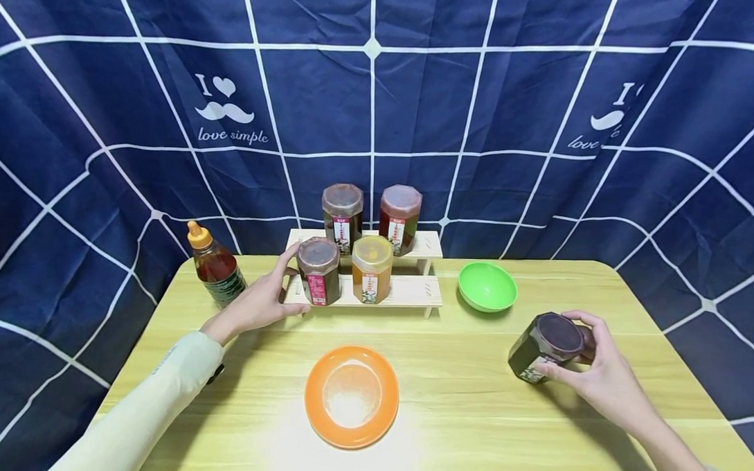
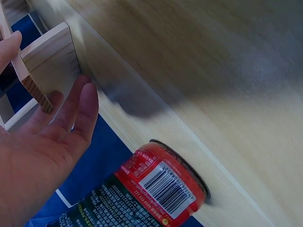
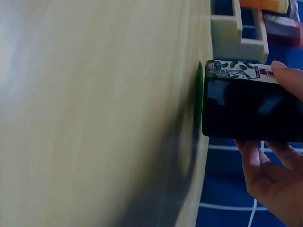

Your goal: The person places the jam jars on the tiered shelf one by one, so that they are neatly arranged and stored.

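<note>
My right hand grips a dark eight-sided jar at the right of the table, thumb on the label side and fingers behind. The jar tilts in the head view; whether its base touches the table I cannot tell. At the left end of a two-step wooden rack, my left hand holds the lower step, its thumb at the front edge. A brown jar stands on that step right beside its fingers, with a yellow jar to the right.
Two more jars, one dark and one reddish, stand on the upper step. A sauce bottle is left of the rack, a green bowl right of it. An orange plate lies in front. Blue cloth hangs behind.
</note>
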The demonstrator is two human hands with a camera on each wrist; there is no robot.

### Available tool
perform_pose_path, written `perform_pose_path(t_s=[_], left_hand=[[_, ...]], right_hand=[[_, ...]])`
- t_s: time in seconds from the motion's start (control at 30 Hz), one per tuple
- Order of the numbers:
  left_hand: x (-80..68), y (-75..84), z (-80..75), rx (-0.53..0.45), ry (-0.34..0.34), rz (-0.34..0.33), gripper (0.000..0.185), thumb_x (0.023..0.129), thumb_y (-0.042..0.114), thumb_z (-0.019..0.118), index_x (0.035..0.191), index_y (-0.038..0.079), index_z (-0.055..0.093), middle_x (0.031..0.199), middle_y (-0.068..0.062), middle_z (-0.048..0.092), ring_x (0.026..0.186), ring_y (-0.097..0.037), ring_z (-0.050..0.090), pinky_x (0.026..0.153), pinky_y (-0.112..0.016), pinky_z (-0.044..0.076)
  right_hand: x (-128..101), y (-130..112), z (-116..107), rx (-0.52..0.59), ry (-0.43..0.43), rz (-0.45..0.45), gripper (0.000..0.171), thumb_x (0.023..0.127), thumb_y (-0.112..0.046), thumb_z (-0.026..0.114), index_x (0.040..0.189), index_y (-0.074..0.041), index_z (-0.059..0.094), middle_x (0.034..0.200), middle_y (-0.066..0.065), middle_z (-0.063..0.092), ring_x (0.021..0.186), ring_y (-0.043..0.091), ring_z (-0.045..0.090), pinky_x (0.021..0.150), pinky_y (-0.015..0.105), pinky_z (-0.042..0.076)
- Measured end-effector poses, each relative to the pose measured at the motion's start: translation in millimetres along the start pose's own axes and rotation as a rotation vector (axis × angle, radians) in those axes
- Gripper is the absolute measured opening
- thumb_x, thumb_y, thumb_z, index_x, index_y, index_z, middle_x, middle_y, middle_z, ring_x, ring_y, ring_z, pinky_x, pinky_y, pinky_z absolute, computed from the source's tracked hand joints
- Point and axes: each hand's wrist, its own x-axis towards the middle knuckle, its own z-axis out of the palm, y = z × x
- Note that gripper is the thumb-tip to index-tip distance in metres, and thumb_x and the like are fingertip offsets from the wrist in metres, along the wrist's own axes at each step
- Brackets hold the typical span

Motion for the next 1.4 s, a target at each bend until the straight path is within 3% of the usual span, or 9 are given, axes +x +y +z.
perform_pose_path(t_s=[0.27,0.6,0.83,1.07,1.4], left_hand=[[0.8,-0.4,0.5,0.008,0.003,0.003,0.118,0.091,0.02,0.093,0.174,0.023,0.008,0.144,-0.024,0.064,0.098,-0.031,0.069,0.09,-0.054,0.054],[2.5,-0.8,0.5,-0.009,0.002,-0.002,0.118,0.092,0.019,0.093,0.174,0.025,0.008,0.144,-0.024,0.064,0.082,-0.022,0.067,0.081,-0.047,0.054],[1.8,-1.4,-0.8,-0.007,0.006,-0.002,0.118,0.092,0.02,0.092,0.174,0.025,0.008,0.144,-0.025,0.064,0.079,-0.021,0.066,0.079,-0.047,0.054],[1.2,-1.6,0.0,-0.014,0.007,-0.002,0.118,0.092,0.02,0.093,0.174,0.024,0.009,0.144,-0.024,0.065,0.081,-0.022,0.065,0.084,-0.05,0.053],[1.0,-1.8,1.1,-0.023,0.001,-0.003,0.118,0.091,0.019,0.093,0.174,0.024,0.009,0.142,-0.024,0.065,0.082,-0.02,0.068,0.08,-0.047,0.055]], right_hand=[[7,-30,18,-0.024,-0.012,-0.045,0.1,0.072,-0.001,0.103,0.153,-0.006,0.045,0.12,-0.007,0.069,0.1,0.004,0.067,0.086,0.013,0.05],[40,-63,37,-0.009,-0.067,-0.093,0.101,0.072,-0.008,0.104,0.155,-0.011,0.046,0.126,0.01,0.066,0.099,0.006,0.068,0.087,0.013,0.05],[71,-73,57,0.076,-0.113,-0.079,0.098,0.077,-0.008,0.102,0.155,-0.008,0.041,0.123,0.015,0.07,0.102,0.01,0.071,0.088,0.016,0.053],[98,-82,78,0.152,-0.156,-0.08,0.101,0.077,-0.008,0.102,0.156,-0.013,0.039,0.121,0.015,0.07,0.104,0.018,0.073,0.087,0.023,0.057],[129,-90,102,0.198,-0.155,-0.142,0.101,0.076,-0.006,0.102,0.153,-0.008,0.038,0.125,0.013,0.072,0.109,0.019,0.071,0.094,0.02,0.054]])
